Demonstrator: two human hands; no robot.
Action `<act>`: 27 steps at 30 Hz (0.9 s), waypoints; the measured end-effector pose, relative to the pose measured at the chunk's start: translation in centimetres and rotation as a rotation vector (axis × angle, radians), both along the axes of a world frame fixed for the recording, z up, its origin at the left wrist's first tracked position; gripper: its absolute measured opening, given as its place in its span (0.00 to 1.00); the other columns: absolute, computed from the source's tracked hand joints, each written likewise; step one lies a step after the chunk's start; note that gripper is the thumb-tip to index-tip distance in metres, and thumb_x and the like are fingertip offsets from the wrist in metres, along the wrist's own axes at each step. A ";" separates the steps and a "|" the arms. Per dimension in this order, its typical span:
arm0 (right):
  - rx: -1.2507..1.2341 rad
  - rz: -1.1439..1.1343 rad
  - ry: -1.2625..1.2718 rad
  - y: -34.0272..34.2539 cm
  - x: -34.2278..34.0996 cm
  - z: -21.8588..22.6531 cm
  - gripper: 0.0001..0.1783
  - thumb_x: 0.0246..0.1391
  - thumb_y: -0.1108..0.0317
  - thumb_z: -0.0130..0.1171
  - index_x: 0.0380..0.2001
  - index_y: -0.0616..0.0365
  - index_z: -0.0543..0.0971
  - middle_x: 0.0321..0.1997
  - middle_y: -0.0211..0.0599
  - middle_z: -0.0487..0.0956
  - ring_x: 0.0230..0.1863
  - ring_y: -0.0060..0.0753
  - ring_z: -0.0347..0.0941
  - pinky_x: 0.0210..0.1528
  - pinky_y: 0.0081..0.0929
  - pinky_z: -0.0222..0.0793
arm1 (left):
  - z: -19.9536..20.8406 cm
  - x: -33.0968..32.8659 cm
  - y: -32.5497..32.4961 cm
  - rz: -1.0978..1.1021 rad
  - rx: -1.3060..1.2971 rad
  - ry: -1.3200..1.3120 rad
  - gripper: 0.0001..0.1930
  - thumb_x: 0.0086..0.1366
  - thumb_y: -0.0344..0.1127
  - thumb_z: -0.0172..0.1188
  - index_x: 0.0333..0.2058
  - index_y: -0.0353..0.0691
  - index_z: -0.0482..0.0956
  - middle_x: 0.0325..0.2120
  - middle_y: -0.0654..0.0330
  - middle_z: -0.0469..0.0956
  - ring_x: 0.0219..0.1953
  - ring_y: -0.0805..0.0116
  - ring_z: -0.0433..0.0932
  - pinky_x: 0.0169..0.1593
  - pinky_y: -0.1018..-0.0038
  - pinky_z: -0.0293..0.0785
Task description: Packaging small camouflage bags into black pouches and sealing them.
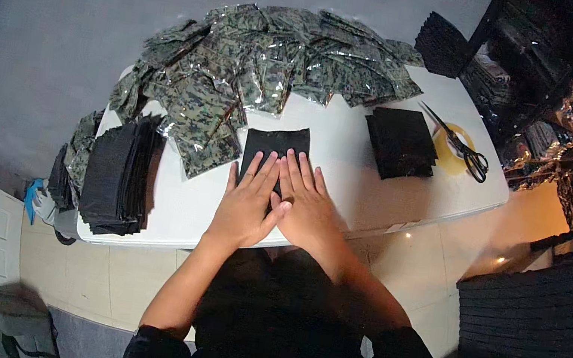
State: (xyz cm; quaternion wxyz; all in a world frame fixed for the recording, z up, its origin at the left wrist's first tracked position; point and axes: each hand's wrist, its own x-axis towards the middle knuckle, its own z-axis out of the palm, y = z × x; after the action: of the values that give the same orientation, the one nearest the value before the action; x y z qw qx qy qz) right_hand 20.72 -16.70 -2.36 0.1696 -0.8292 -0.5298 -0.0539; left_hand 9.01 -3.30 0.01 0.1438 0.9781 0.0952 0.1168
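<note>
A folded piece of black fabric [274,140] lies at the near edge of the white table. Both my hands press on it side by side, palms down. My left hand [249,203] has its fingers stretched out over the cloth. Beside it my right hand [305,205] lies flat too, and the two thumbs cross or touch. The lower part of the cloth is hidden under my hands. To the left stands a tall stack of folded black cloth [117,173]; to the right is a smaller black stack [400,145].
Camouflage-patterned garments in clear plastic bags [277,56] heap along the back of the white table [343,134]. Black-handled scissors [466,153] rest over a yellowish tape roll [449,159] at the right. Loaded shelves [543,93] stand beyond, and a dark chair [20,324] is at lower left.
</note>
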 end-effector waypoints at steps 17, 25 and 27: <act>-0.127 -0.013 0.030 0.1 0.1 0.7 0.41 0.79 0.48 0.39 0.82 0.68 0.58 0.88 0.56 0.54 0.89 0.57 0.45 0.86 0.62 0.40 | 0.2 0.0 -0.1 0.012 -0.023 0.087 0.41 0.82 0.61 0.42 0.81 0.37 0.56 0.83 0.49 0.54 0.85 0.47 0.46 0.82 0.35 0.37; -0.166 -0.018 0.087 0.2 0.2 1.2 0.41 0.79 0.47 0.37 0.82 0.66 0.56 0.89 0.54 0.51 0.90 0.56 0.43 0.86 0.63 0.37 | 0.0 0.1 0.0 0.027 -0.026 0.057 0.42 0.80 0.62 0.46 0.80 0.37 0.58 0.82 0.49 0.57 0.84 0.46 0.50 0.81 0.33 0.40; -0.176 -0.017 0.091 0.2 0.2 1.2 0.41 0.79 0.47 0.37 0.83 0.66 0.56 0.89 0.53 0.51 0.90 0.55 0.42 0.86 0.63 0.35 | 0.0 0.2 0.0 0.029 -0.023 0.062 0.42 0.80 0.62 0.46 0.80 0.37 0.58 0.82 0.49 0.57 0.84 0.46 0.50 0.81 0.33 0.40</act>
State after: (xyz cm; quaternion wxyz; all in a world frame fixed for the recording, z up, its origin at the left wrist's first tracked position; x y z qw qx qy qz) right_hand 20.91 -16.53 -1.17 0.1198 -0.8468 -0.5174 0.0293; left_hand 9.18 -3.32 -0.01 0.1505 0.9780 0.1152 0.0877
